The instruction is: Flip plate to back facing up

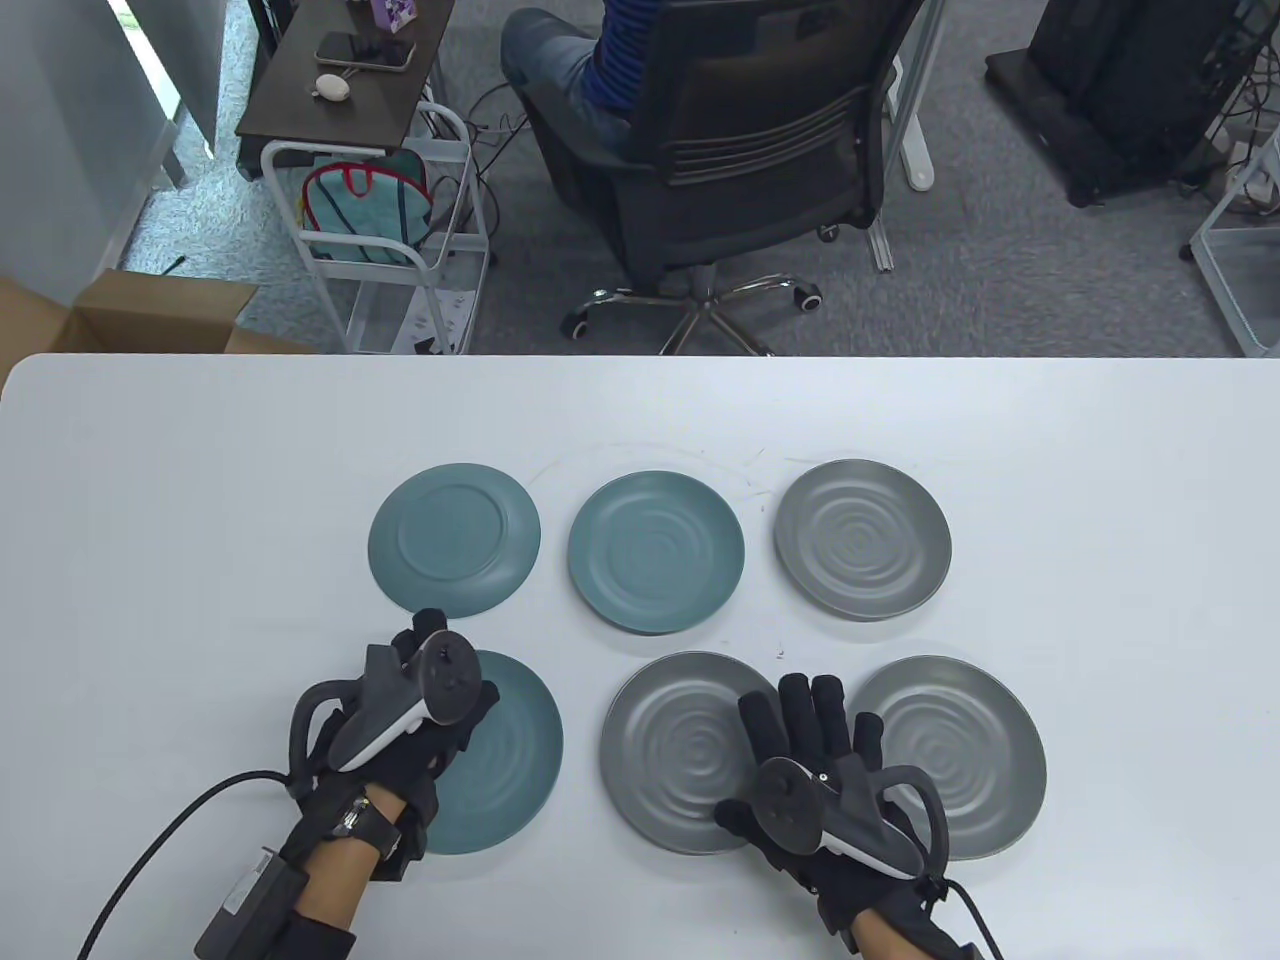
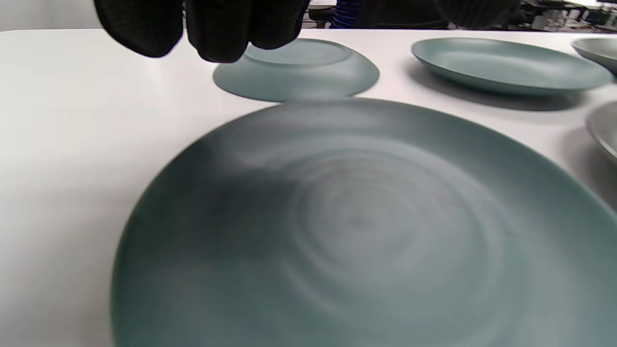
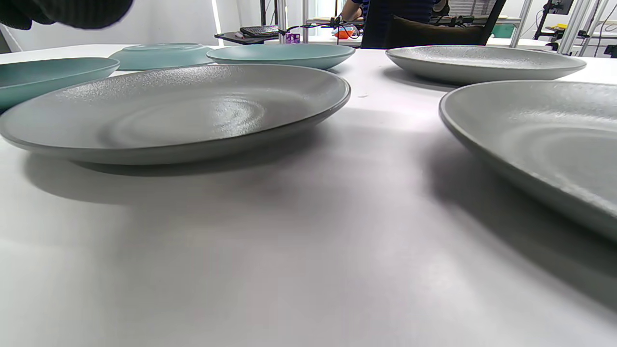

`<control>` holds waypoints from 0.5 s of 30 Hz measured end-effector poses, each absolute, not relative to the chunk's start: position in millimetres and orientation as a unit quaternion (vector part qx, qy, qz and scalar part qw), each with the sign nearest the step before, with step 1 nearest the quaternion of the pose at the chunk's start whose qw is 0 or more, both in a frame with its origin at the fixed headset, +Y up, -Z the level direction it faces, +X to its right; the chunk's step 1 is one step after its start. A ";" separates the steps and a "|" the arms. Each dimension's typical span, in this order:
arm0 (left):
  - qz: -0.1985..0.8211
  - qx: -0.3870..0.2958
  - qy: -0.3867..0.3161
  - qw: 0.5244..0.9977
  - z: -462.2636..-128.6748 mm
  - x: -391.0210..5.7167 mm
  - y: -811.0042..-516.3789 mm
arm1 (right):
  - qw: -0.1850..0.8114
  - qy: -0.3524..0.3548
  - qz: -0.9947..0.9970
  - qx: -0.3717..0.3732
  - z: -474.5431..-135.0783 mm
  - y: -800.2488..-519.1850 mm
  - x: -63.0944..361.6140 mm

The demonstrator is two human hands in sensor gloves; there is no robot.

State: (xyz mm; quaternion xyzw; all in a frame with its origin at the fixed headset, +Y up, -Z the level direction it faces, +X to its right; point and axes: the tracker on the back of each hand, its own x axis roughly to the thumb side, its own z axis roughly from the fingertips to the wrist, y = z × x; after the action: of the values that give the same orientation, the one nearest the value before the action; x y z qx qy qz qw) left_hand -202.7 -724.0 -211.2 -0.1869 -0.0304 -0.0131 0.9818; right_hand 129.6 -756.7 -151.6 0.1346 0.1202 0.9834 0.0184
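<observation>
White table [image 1: 200,500] surface is seen beneath six round plates, with an office chair [image 1: 740,150] and a small cart [image 1: 380,200] on grey carpet beyond its far edge. Places are given from the near middle grey plate [image 1: 670,750], which lies face up with its ripple rings showing.

Left of it lies the near teal plate [image 1: 510,750], also face up; in the left wrist view its rings are blurred. Over this plate's left part the left hand [image 1: 400,720] is held, fingers [image 2: 217,24] curled downward above the far-left rim. Whether the rim is touched cannot be made out, and the hand appears to grip nothing.

Beyond and left of the landmark, the far teal plate [image 1: 455,540] is already turned back up, its flat foot ring visible. Straight beyond the landmark a second teal plate [image 1: 655,552] lies face up, and beyond to the right a far grey plate [image 1: 862,540] does the same.

Just right of the landmark lies another grey plate [image 1: 970,750], face up. Between these two the right hand [image 1: 815,760] is spread flat and open, fingers extended, its edges overlapping both rims as seen from above.
</observation>
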 end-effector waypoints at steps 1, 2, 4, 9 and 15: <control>-0.015 -0.190 -0.035 0.981 -207.9 -199.2 -725.4 | 0.017 0.119 0.983 0.135 -151.1 -756.6 129.3; -0.017 -0.193 -0.040 0.980 -202.8 -194.0 -727.5 | 0.016 0.119 0.983 0.137 -150.6 -756.7 128.6; -0.014 -0.199 -0.053 0.978 -195.0 -184.8 -732.6 | 0.015 0.121 0.982 0.141 -149.8 -757.7 126.6; -0.031 -0.218 -0.076 0.972 -178.5 -165.2 -749.0 | 0.003 0.128 0.980 0.150 -147.2 -761.5 119.7; -0.056 -0.234 -0.083 0.967 -168.3 -152.7 -766.5 | -0.002 0.130 0.979 0.160 -145.8 -763.0 114.8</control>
State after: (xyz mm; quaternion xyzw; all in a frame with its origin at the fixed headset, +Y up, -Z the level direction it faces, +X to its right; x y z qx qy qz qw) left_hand -152.7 -766.5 -168.3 -0.2342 -0.0830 -0.0558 0.9670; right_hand 114.8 -763.0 -145.8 0.1596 0.1299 0.9786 -0.0022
